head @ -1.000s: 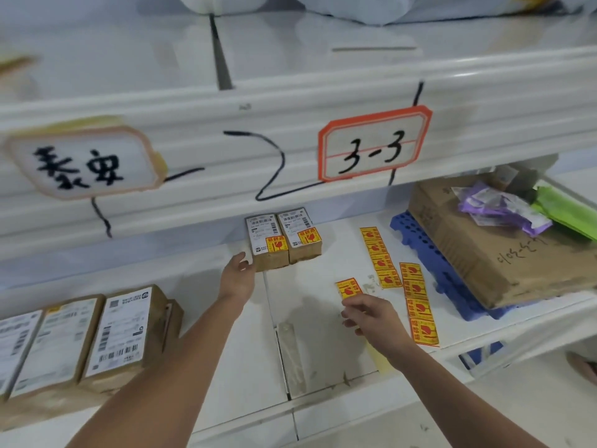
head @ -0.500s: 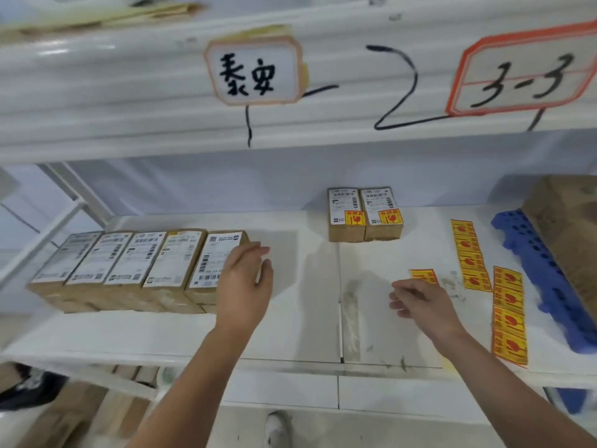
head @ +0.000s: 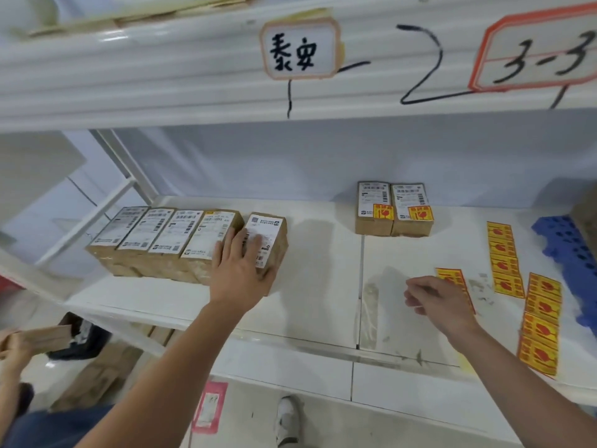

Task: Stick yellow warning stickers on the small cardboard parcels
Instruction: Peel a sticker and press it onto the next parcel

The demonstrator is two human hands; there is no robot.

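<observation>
Left hand (head: 240,273) grips cardboard parcel (head: 273,226); right hand (head: 442,302) curls over yellow sticker (head: 450,276) (grasp unclear).

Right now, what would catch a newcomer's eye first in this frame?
The left hand grips the end parcel of a row of five at the left of the shelf. The right hand pinches a loose yellow sticker beside the sticker strips at right, and two already stickered parcels stand at the back.
</observation>
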